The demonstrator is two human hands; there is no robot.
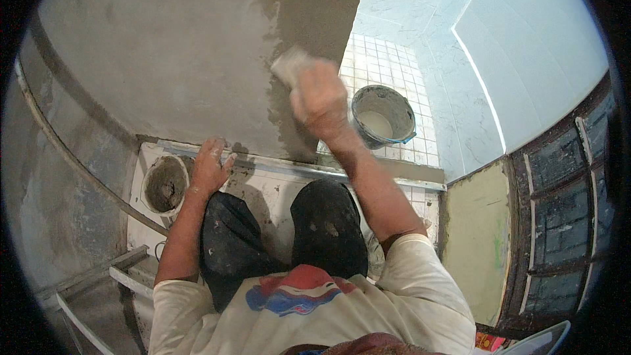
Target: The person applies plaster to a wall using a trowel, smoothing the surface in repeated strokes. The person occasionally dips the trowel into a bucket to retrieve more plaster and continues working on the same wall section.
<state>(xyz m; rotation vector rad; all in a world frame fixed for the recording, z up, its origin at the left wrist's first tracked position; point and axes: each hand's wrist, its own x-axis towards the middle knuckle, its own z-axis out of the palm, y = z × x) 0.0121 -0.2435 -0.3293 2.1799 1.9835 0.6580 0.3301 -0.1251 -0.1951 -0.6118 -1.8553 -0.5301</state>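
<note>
My right hand [317, 98], blurred by motion, grips a pale, flat pad or sponge [287, 64] against the plastered wall [197, 39], at the edge of its darker, wet strip [309, 6]. My left hand [213, 164] has its fingers apart near the foot of that wall, beside a long metal straightedge [256, 160]. Just left of it stands a round pale bucket [150, 196] with grey mortar inside. A dark bucket [363, 132] with milky liquid stands on the white tiled floor [424, 144] beyond the wall's edge, right of my right hand.
A curved pipe or hose [72, 158] runs along the left wall, above metal rungs [131, 279] at lower left. Light tiled walls [532, 72] rise at the upper right. A pale green panel [476, 236] and a dark framed window [559, 223] are at the right.
</note>
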